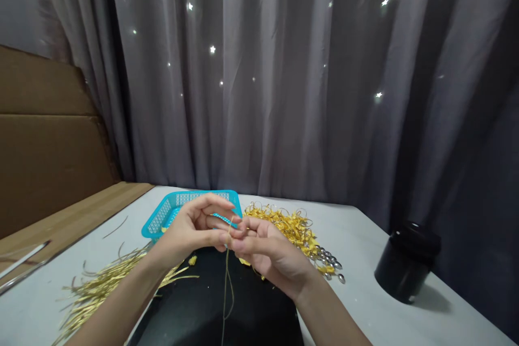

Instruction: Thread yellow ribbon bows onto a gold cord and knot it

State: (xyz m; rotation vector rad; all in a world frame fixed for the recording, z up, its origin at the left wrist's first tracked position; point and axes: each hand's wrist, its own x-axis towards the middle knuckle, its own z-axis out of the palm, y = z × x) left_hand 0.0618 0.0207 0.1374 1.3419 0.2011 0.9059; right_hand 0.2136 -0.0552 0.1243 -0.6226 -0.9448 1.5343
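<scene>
"Since the hands meet fingertip to fingertip, what does each one hold?"

"Both pinch a thin cord (225,294). The left hand (197,227) has thumb and fingers closed on it, and the right hand (273,254) grips narrowly just beside. Whether a small piece sits between the fingertips, I cannot tell."

"Where does the cord run?"

"It hangs in a slim loop with a loose tail, over a black board (194,308) on the white bench (352,238)."

"And around them?"

"Behind the left hand stands a blue basket (156,221) with pierced walls. A bundle of golden strands (97,292) lies to the left, partly behind the left forearm. Beyond the right hand there's a heap of yellow pieces (294,227) with thin loops, and silvery beads (330,259) at its near right edge."

"Anything farther off?"

"A black lidded jar (405,265) on the right, well apart, and a grey curtain (284,92) behind the bench."
</scene>
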